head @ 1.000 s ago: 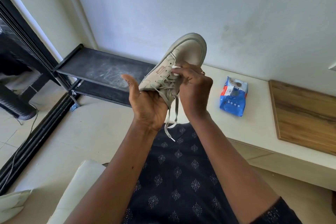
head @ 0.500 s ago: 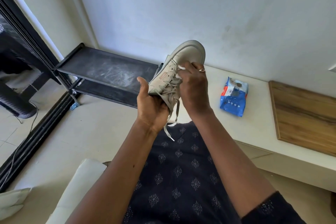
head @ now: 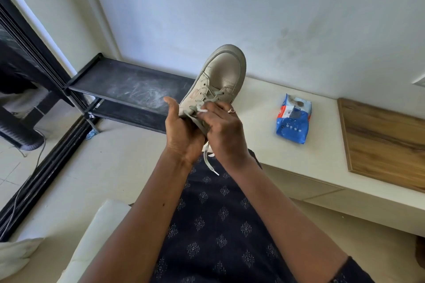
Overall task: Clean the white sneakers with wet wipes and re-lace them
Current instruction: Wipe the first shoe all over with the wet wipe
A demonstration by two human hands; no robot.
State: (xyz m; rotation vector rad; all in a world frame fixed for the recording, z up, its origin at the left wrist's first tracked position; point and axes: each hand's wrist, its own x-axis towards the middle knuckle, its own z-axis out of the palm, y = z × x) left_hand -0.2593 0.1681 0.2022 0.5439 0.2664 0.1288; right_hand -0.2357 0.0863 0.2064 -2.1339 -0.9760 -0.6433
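Note:
A pale, off-white sneaker is held up in front of me, toe pointing away and upward. My left hand grips its heel end from below, thumb raised along the left side. My right hand lies over the laces, its fingers pinching a small white wet wipe against the tongue area. Loose lace ends dangle below my hands. A blue pack of wet wipes lies on the white ledge to the right. Only one sneaker is in view.
A low white ledge runs along the wall, with a wooden board on its right part. A black, dusty shoe rack stands to the left. Black door frame and cables lie far left. A white cushion sits beside my lap.
The sneaker has turned so its toe cap and top face me more. My right hand slid down from the toe side to the lower laces, and both hands moved closer together.

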